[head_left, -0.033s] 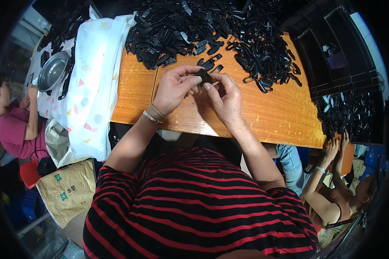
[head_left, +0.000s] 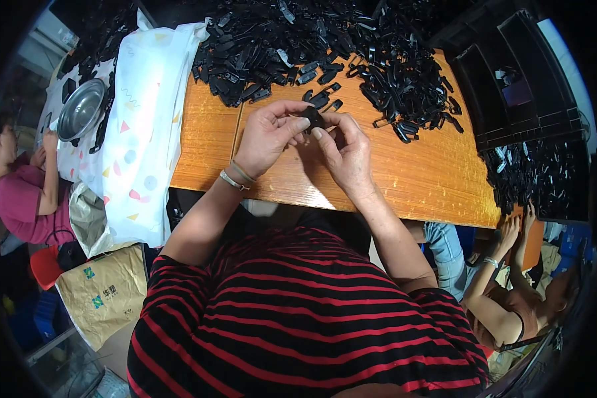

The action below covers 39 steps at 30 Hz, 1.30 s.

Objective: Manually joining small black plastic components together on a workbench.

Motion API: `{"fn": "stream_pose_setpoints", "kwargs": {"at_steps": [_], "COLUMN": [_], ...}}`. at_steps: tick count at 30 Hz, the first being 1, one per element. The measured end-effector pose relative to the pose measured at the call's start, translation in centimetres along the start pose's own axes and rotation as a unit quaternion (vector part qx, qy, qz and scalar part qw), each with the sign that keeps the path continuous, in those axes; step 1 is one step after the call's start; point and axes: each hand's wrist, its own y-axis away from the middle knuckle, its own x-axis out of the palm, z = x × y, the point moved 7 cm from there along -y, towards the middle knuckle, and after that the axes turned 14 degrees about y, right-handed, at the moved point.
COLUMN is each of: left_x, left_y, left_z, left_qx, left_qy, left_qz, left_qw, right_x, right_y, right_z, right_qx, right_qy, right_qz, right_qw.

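Just above the near part of the wooden table [head_left: 404,166], both my hands meet around a small black plastic part [head_left: 313,120]. My left hand [head_left: 270,136] pinches it from the left between thumb and fingers. From the right, the thumb and curled fingers of my right hand [head_left: 345,149] grip the same part. My fingers cover much of it, so its exact kind cannot be made out. A few loose black plastic pieces [head_left: 320,99] lie on the wood right beyond my fingertips.
Heaps of black plastic parts [head_left: 259,56] cover the table's far side. A patterned white cloth [head_left: 139,132] hangs at left, near a metal bowl [head_left: 81,109]. Black crates [head_left: 511,79] stand at right. One person [head_left: 30,192] sits left, another [head_left: 504,318] right, hands at more parts.
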Motion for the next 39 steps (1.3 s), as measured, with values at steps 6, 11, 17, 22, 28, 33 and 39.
{"fn": "stream_pose_setpoints", "kwargs": {"at_steps": [6, 11, 17, 22, 28, 33, 39], "left_x": [0.2, 0.8, 1.7, 1.8, 0.6, -1.8, -2.3], "left_y": [0.9, 1.9, 2.5, 2.6, 2.6, 2.9, 3.3], "left_z": [0.9, 1.4, 2.4, 2.3, 3.3, 2.5, 2.4], "left_qx": [0.032, 0.122, 0.113, 0.099, 0.015, -0.001, -0.001], "left_qy": [0.007, -0.063, 0.027, -0.027, 0.02, 0.086, 0.136], "left_qz": [-0.023, -0.02, -0.059, 0.003, 0.004, -0.105, -0.101], "left_qw": [0.999, 0.99, 0.991, 0.995, 1.0, 0.991, 0.986], "right_x": [-0.1, 0.6, 0.5, 2.4, 3.1, 1.8, 2.6], "right_y": [0.3, 1.4, 2.3, 3.2, 1.8, -2.8, -5.2], "right_z": [0.3, 0.6, 0.0, 0.5, -1.3, -2.3, -3.3], "right_qx": [-0.032, -0.059, 0.008, -0.008, 0.046, -0.08, -0.077], "right_qy": [0.049, 0.101, 0.106, 0.051, -0.003, 0.092, 0.376], "right_qz": [-0.012, -0.027, -0.058, 0.033, 0.19, 0.14, 0.125], "right_qw": [0.998, 0.993, 0.993, 0.998, 0.981, 0.983, 0.915]}}
